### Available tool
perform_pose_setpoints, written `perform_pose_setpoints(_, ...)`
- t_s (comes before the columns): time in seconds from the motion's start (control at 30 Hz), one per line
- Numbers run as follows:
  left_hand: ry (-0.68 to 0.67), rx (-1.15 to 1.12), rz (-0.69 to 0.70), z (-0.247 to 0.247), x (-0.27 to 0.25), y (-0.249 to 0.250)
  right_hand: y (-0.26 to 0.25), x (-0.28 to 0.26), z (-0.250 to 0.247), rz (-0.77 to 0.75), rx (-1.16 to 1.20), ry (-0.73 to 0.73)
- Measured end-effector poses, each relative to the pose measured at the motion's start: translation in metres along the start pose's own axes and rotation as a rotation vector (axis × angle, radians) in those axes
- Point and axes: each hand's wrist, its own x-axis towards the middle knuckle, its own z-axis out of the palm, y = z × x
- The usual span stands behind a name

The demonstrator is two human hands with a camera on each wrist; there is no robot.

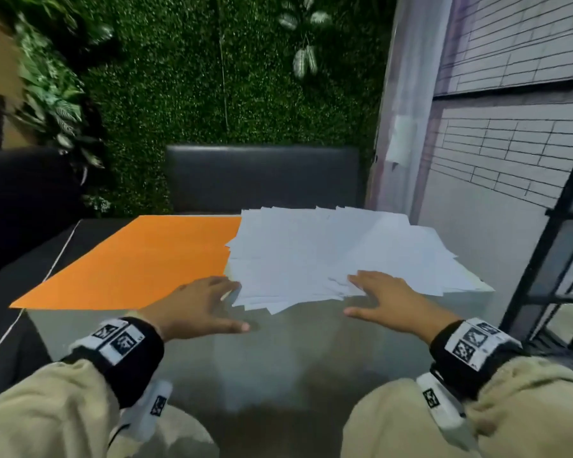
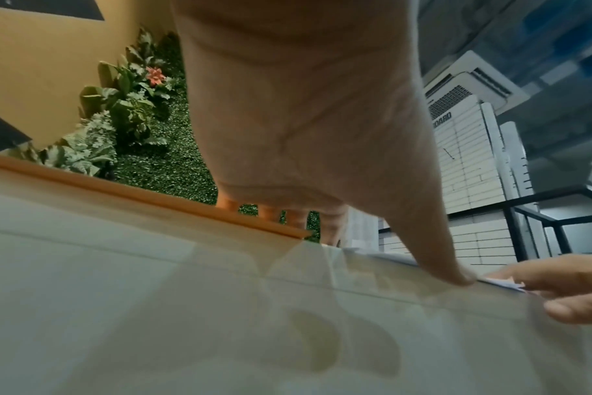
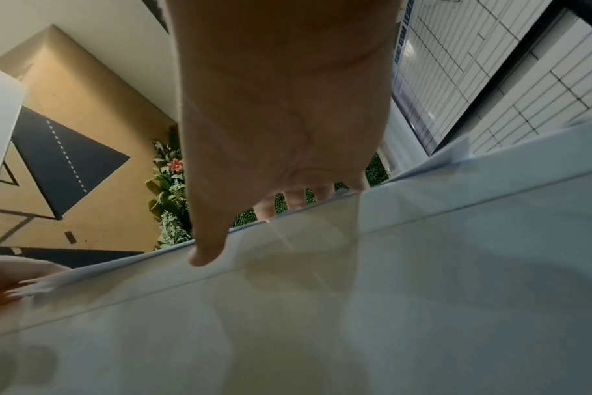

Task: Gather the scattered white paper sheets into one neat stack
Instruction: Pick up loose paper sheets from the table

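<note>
**Loose sheets pulled together, squaring-up yet to come**

A person's left hand (image 1: 201, 300) and right hand (image 1: 389, 297) bracket the near edge of a fanned pile of white paper sheets (image 1: 328, 256) on a glass table (image 1: 295, 352). Both hands are spread flat, fingers straight, gripping nothing: the left touches the pile's near-left corner, where the pile overlaps an orange sheet (image 1: 139, 262) lying to its left, while the right rests its fingers on top of the pile's near edge. The sheets already lie in one overlapping heap (no strays show elsewhere on the table), but corners jut out at many angles along the near and right sides. Judging by that, the gathering looks largely done; aligning the edges into a tidy stack appears to remain. A dark seat (image 1: 262, 176) stands beyond the pile.
</note>
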Motion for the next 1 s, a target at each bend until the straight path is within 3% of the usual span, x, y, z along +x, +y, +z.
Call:
perform_pose_setpoints(0.33, 0.233, 0.072, 0.195, 0.037, 0.025, 0.013, 0.019, 0.015, 0.028, -0.088, 0.172, 0.265)
perform_pose_setpoints(0.6, 0.218, 0.063, 0.216, 0.028, 0.057, 0.01, 0.028, 0.024, 0.021, -0.125, 0.212, 0.22)
perform_pose_setpoints(0.7, 0.294, 0.067, 0.222, 0.034, 0.062, 0.005, 0.03, 0.021, 0.021, -0.138, 0.192, 0.216)
perform_pose_setpoints(0.87, 0.273, -0.026, 0.273, 0.025, 0.047, 0.018, 0.019, 0.019, 0.021, -0.119, 0.142, 0.146)
perform_pose_setpoints(1.0, 0.363, -0.12, 0.273, 0.027, 0.036, 0.024, 0.011, 0.017, 0.02, -0.13, 0.229, 0.198)
